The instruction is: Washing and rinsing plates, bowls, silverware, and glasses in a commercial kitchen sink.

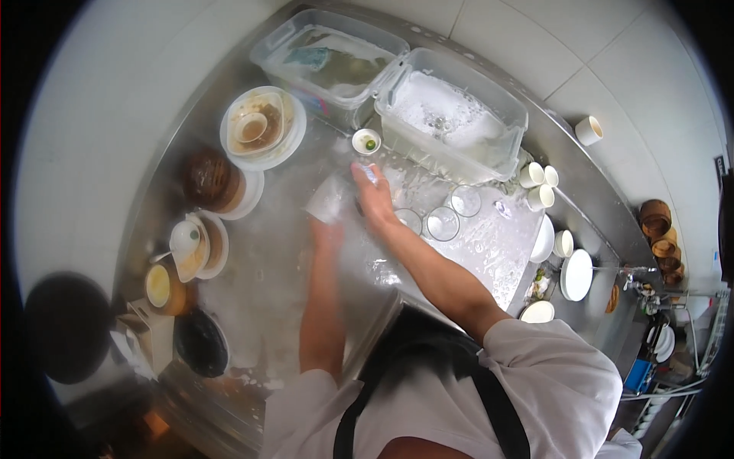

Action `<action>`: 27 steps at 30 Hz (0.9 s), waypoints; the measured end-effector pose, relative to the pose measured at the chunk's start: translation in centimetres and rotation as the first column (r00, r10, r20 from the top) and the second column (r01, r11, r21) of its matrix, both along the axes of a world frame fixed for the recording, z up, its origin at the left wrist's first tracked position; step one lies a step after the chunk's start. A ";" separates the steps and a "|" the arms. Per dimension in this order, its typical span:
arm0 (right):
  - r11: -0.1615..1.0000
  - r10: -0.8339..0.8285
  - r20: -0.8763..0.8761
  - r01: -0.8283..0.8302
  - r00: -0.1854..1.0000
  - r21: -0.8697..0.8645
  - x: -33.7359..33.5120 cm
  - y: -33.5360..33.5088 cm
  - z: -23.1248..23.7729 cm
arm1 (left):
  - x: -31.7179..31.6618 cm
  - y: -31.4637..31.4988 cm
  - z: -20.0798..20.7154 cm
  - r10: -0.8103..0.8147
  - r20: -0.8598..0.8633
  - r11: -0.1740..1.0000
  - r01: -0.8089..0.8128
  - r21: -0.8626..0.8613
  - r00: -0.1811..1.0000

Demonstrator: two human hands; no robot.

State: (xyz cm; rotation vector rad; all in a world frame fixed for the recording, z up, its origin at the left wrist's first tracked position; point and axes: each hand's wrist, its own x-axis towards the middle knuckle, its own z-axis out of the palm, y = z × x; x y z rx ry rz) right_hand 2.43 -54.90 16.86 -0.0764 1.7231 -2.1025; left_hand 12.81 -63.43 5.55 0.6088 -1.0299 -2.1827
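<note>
My left hand [327,228] is smeared by motion over the steel counter [267,306]. It grips a blurred white cup-like piece [326,199], tilted. Close beside it, my right hand [373,196] is closed, with a small pale bluish thing [368,174] at its fingers that I cannot make out. Just beyond the right fingertips stands a small white cup [366,142] with something green inside. To the right of my right wrist, clear glasses [443,223] rest on the wet, foamy surface.
Behind my hands stand two clear plastic tubs, one with cloudy water [329,65], the other with suds [440,107]. Used dishes [264,126] and a black oval dish [200,343] line the left. White cups [541,196], plates [576,275] and a tap [638,283] are at right.
</note>
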 end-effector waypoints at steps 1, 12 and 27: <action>0.988 0.011 -0.158 0.013 0.987 0.151 0.4 -0.9 1.0 | 1.2 -0.3 -1.0 0.137 0.140 0.990 -0.131 -0.049 0.981; 0.909 0.357 -0.670 -0.079 0.651 0.408 -18.8 -0.1 18.8 | -5.2 3.1 7.1 0.158 0.790 0.611 0.570 -0.549 0.592; 0.393 0.819 -0.431 0.178 0.378 0.902 -4.0 24.1 -0.9 | -6.2 12.3 10.8 -0.166 0.644 -0.241 0.603 -0.760 0.746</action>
